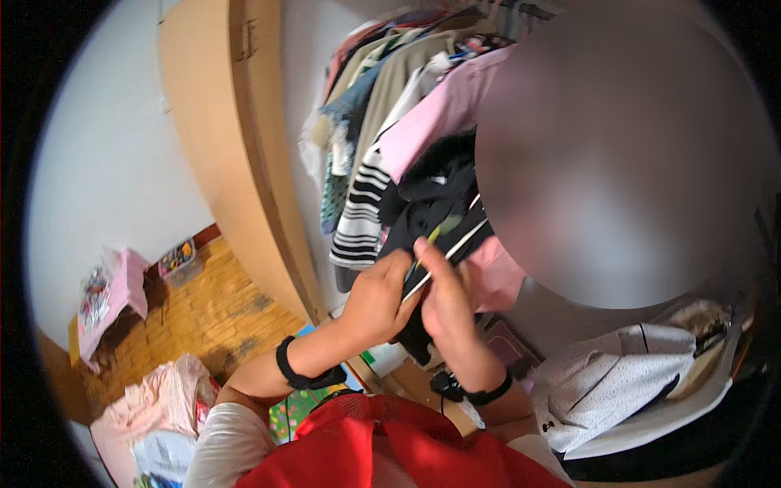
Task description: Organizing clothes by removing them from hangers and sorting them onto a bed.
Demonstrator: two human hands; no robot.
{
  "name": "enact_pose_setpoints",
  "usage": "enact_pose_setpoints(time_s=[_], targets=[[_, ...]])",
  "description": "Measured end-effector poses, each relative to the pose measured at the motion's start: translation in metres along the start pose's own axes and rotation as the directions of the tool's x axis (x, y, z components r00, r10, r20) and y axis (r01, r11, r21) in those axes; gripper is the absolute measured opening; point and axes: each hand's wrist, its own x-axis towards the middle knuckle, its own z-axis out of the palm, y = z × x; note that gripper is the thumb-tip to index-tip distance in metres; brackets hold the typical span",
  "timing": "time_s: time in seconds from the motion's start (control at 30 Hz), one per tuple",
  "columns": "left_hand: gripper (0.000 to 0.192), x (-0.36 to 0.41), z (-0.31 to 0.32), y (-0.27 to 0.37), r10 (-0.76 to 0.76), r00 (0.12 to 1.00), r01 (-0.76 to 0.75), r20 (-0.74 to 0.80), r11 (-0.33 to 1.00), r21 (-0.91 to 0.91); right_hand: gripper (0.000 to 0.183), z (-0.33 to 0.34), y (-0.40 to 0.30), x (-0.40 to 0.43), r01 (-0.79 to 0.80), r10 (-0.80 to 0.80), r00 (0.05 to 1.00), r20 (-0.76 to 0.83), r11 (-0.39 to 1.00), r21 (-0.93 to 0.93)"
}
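Note:
Both of my hands meet near the middle of the view, on a black garment with white stripes or piping. My left hand has its fingers closed on the dark cloth. Close beside it on the right, my right hand grips the same garment, its thumb lying near the white stripe. A thin yellow-green thing, blurred, shows just above the fingers; I cannot tell what it is. Behind the hands hang a black-and-white striped sleeve and a pink garment.
More clothes hang on a rack at the top. A wooden door stands left of them. On the wooden floor are a plastic box of small items and folded pale pink clothes. A speckled grey garment lies at right. The upper right is blurred.

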Motion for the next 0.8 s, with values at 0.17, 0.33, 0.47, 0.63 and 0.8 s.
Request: enact_pose_setpoints(time_s=[0.17, 0.33, 0.47, 0.63, 0.8], targets=[[0.037, -0.105, -0.022, -0.012, -0.201, 0.979, 0.199, 0.027, 0.978, 0.063, 0.025, -0.009, 0.077, -0.065, -0.256, 0.256, 0.966, 0.047, 0.967, -0.003], [0.038, -0.197, -0.063, -0.008, -0.39, 0.913, 0.401, -0.123, 0.911, 0.092, 0.027, 0.026, 0.135, -0.125, -0.464, 0.476, 0.867, 0.149, 0.879, -0.107], [0.04, -0.29, -0.106, 0.013, -0.503, 0.8, 0.552, -0.329, 0.831, 0.072, 0.031, 0.072, 0.178, -0.196, -0.563, 0.612, 0.719, 0.33, 0.791, -0.239], [0.046, -0.407, -0.189, 0.066, -0.513, 0.632, 0.696, -0.581, 0.705, 0.134, 0.034, 0.175, 0.207, -0.311, -0.62, 0.695, 0.472, 0.542, 0.699, -0.357], [0.045, -0.518, -0.265, 0.146, -0.394, 0.367, 0.843, -0.843, 0.523, 0.122, 0.036, 0.266, 0.235, -0.453, -0.624, 0.668, 0.175, 0.723, 0.644, -0.443]])
